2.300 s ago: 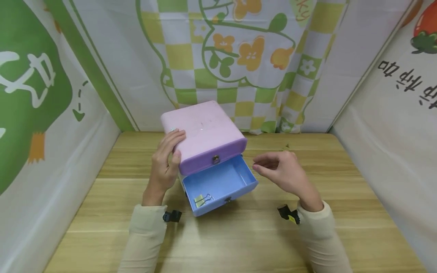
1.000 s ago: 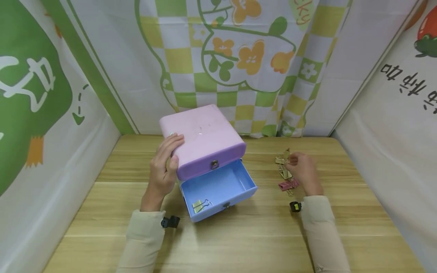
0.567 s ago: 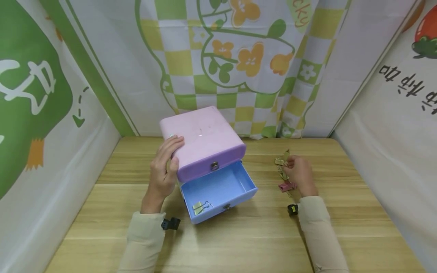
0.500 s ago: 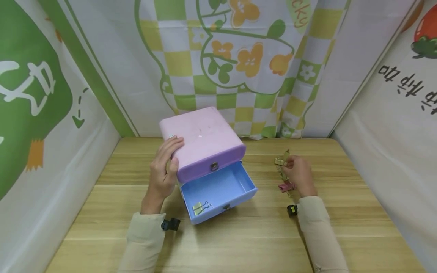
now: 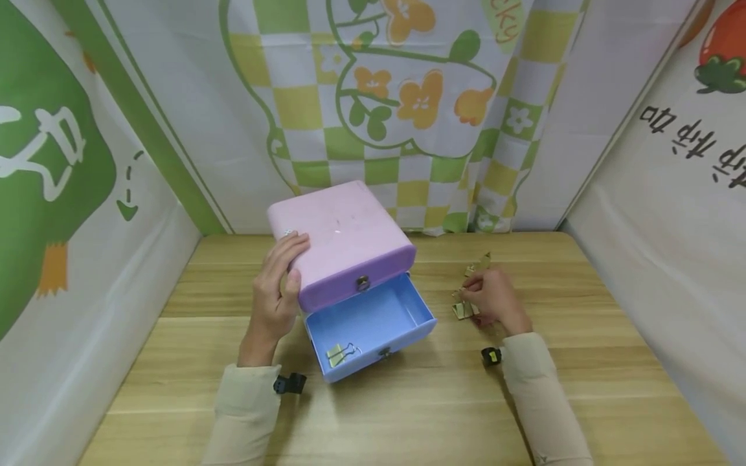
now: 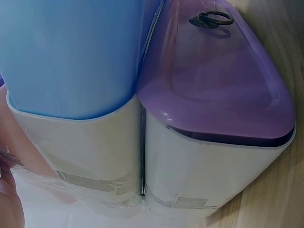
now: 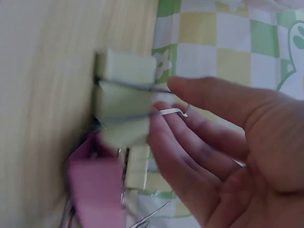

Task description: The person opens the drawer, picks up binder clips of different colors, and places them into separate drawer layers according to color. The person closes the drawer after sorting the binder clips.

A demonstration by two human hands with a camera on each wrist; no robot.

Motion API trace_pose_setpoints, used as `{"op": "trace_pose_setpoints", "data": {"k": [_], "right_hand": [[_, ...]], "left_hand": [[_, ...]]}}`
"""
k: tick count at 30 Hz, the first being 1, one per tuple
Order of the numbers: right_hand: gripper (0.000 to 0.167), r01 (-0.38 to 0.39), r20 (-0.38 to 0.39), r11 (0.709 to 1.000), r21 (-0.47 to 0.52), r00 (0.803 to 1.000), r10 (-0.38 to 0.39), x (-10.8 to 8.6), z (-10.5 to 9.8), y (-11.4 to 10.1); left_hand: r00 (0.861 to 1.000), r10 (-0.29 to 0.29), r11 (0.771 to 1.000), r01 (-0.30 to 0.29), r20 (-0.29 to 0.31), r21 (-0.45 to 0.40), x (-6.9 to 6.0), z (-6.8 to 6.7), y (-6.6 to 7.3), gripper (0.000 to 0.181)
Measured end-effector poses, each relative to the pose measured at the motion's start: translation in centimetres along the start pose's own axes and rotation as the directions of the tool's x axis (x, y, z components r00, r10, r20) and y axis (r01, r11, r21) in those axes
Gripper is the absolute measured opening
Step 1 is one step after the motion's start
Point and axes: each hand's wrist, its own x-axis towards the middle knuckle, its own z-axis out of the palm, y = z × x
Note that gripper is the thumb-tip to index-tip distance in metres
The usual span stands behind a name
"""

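Observation:
A pink-topped drawer box (image 5: 344, 220) stands on the table, its blue drawer (image 5: 373, 317) pulled out. One yellow-green binder clip (image 5: 336, 355) lies in that drawer's front left corner. My left hand (image 5: 274, 301) rests on the box's left edge, fingers laid on the top and thumb at the side. To the right, my right hand (image 5: 495, 301) pinches a yellow-green binder clip (image 7: 126, 104) by its wire handles. A pink binder clip (image 7: 97, 190) sits just beneath it in the right wrist view. In the head view my fingers partly hide these clips.
More gold-coloured clips (image 5: 480, 262) lie behind my right hand on the wooden table (image 5: 431, 414). In the left wrist view a purple drawer front (image 6: 223, 85) with a ring pull is beside the blue drawer. Printed cloth walls enclose the back and sides.
My right hand has moved from beside the drawer to the clip pile, and now draws a yellow-green clip slightly left and nearer. My left hand keeps its place on the box.

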Motion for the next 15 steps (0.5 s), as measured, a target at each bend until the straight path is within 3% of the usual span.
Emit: {"op": "trace_pose_setpoints", "data": {"k": [4, 8, 12, 15], "right_hand": [[0.017, 0.002, 0.12, 0.999, 0.032, 0.993, -0.006, -0.2, 0.5, -0.9], [0.013, -0.023, 0.236, 0.982, 0.187, 0.971, -0.022, -0.3, 1.0, -1.5], [0.014, -0.086, 0.308, 0.941, 0.327, 0.951, -0.02, -0.3, 1.4, -1.8], [0.017, -0.191, 0.361, 0.89, 0.414, 0.932, 0.032, -0.3, 1.7, -1.6]], "left_hand": [[1.0, 0.002, 1.0, -0.002, -0.002, 0.006, 0.1, -0.3, 0.0, 0.051], [1.0, -0.007, 1.0, 0.007, -0.001, 0.019, 0.1, -0.3, 0.1, 0.05], [1.0, -0.005, 1.0, 0.004, 0.003, 0.019, 0.1, -0.2, 0.2, 0.05], [1.0, -0.001, 1.0, 0.001, 0.01, 0.011, 0.1, -0.2, 0.2, 0.05]]}}
